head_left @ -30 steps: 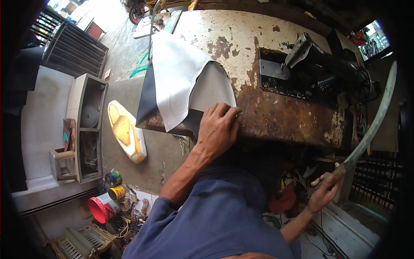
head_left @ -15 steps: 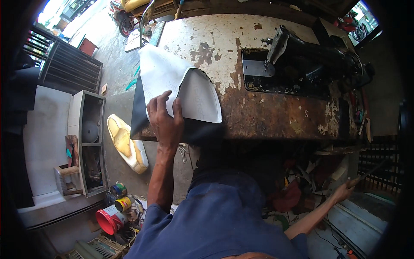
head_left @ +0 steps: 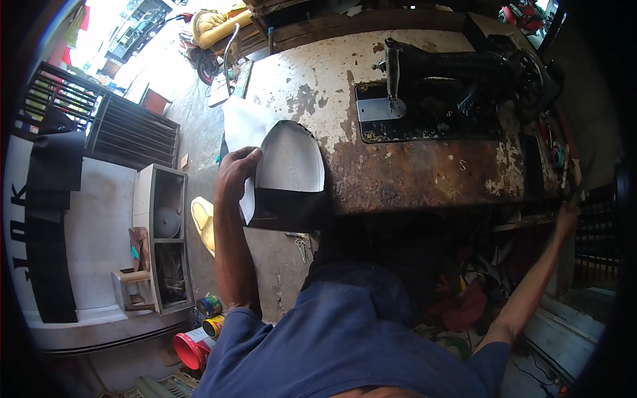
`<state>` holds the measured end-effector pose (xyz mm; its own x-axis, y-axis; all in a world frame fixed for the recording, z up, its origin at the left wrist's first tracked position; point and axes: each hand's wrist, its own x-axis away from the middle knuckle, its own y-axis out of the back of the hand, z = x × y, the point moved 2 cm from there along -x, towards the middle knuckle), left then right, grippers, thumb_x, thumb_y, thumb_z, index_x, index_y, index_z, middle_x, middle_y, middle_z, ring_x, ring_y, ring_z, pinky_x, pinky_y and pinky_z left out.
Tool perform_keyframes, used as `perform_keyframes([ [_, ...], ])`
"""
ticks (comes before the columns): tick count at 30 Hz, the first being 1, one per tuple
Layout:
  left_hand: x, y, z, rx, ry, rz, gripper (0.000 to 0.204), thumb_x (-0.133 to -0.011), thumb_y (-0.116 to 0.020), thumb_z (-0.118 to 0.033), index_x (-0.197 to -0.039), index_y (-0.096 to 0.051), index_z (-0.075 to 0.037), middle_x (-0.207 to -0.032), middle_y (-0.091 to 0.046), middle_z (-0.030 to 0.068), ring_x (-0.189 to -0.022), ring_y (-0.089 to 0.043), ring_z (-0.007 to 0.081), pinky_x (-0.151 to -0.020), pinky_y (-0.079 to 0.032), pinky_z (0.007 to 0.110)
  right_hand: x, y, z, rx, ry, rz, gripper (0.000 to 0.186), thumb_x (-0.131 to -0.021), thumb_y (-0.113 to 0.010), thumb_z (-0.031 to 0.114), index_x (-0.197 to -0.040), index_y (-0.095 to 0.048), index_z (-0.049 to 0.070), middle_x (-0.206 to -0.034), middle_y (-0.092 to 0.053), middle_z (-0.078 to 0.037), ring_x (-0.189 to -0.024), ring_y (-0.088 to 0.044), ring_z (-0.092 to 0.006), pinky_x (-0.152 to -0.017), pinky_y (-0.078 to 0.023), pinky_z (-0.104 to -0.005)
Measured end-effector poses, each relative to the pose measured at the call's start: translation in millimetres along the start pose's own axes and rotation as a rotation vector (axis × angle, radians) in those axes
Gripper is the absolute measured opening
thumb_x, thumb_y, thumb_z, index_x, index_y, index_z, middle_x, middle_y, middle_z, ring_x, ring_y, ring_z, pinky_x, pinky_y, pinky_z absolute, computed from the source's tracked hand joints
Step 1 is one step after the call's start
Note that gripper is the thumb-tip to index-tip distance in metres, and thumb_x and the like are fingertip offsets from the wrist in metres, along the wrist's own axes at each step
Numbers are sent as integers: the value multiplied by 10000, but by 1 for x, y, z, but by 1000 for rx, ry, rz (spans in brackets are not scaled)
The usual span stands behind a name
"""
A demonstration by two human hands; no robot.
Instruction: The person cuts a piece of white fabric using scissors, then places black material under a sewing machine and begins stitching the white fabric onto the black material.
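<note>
In the head view, a white-backed sheet (head_left: 242,123) is seen at the left near corner of the worn table (head_left: 411,172), with a rounded white panel (head_left: 288,159) just to its right and a black flap (head_left: 292,205) along the panel's near edge, hanging toward the floor. The left hand (head_left: 237,174) is set against the left side of the panel, its fingers curled in rather than spread; the sheet's edge is met by them, but whether it is pinched or only pressed cannot be told. The right hand (head_left: 567,217) is stretched to the right end of the table, beside a clutter of small tools (head_left: 557,152); its fingers are too small and blurred for their opening, or anything held, to be made out.

For good handling, the sheet is best kept flat under light pressure, with the rounded edge left uncovered and unwrinkled. While the right arm is extended, the left hand should be held steady, since the overhanging material could be dragged off the corner. The sewing machine (head_left: 444,69), well to the right, is best kept clear of the cloth.
</note>
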<state>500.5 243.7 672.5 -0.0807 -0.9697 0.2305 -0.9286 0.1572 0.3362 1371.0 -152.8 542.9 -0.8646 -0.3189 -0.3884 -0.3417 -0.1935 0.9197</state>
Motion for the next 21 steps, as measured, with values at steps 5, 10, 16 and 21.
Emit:
perform_keyframes([
  [5,12,-4,-9,53,-20,-37,407,-947,-720,-280,-1125,-724,86,-874,-707,42,-731,-594,92,-709,-485,256,-8,9,32,114,115,124,616,-1004,-600,435,-1552,-475,182,-1457,-589,-216,-1306,-579,-444,-1068,-480,-508],
  [10,13,-2,-13,-90,-195,-16,324,-970,-704,-267,-1047,-742,45,-875,-716,38,-741,-594,96,-723,-488,267,-26,10,29,10,32,238,714,-984,-588,532,-1539,-472,98,-1417,-603,-256,-1304,-574,-458,-1083,-471,-514],
  [16,14,-16,2,-221,-154,-98,320,-969,-700,-261,-1056,-749,43,-849,-722,58,-766,-628,117,-732,-504,286,-21,-8,11,-73,86,44,773,-982,-558,600,-1520,-486,50,-1402,-610,-273,-1306,-575,-460,-1096,-458,-518],
  [21,30,-26,2,-468,-322,-344,245,-982,-671,-224,-1075,-754,-12,-930,-761,143,-822,-713,250,-811,-547,361,19,29,42,-62,-38,-76,723,-980,-583,578,-1478,-545,56,-1383,-627,-270,-1260,-614,-441,-1025,-495,-522],
])
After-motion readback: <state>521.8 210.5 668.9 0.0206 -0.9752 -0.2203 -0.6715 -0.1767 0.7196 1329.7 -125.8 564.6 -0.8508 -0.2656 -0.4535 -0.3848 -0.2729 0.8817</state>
